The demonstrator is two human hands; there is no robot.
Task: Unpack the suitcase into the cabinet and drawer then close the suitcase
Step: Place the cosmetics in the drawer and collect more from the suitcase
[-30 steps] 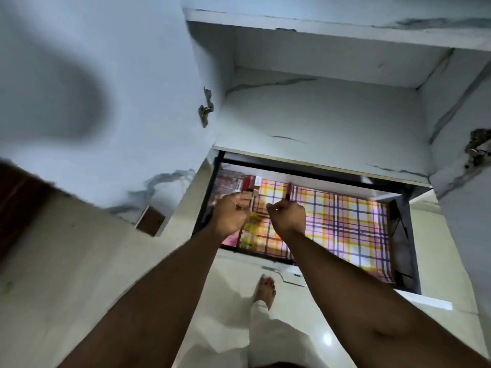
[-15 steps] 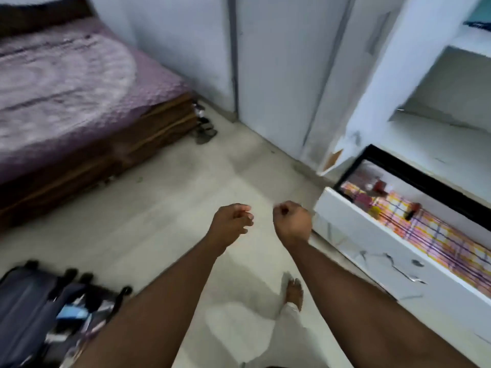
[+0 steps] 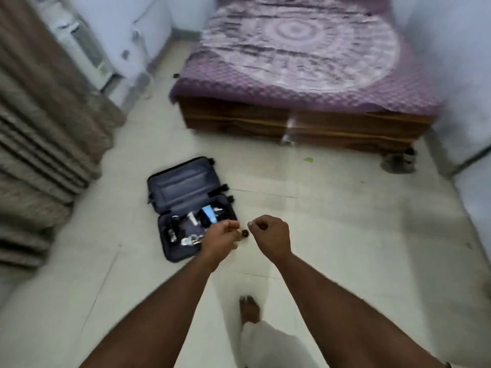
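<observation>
Suitcase of dark grey-blue fabric (image 3: 186, 197) lies flat and wide open on the pale tiled floor (image 3: 345, 235), lid half toward the bed, and neither hand touches it. The left hand (image 3: 221, 240) hangs above its near right corner with fingers loosely curled; motion blur hides whether they pinch anything. The right hand (image 3: 271, 235) is curled into a fist holding nothing, just beside the left, over bare tile. Small toiletries (image 3: 202, 217), among them a light blue tube, sit in the near half of the case. A bare foot (image 3: 249, 309) stands on the tile below the hands. Beyond stands a wooden bed with a purple patterned cover (image 3: 305, 62); brown curtains (image 3: 39, 115) hang at the left.
</observation>
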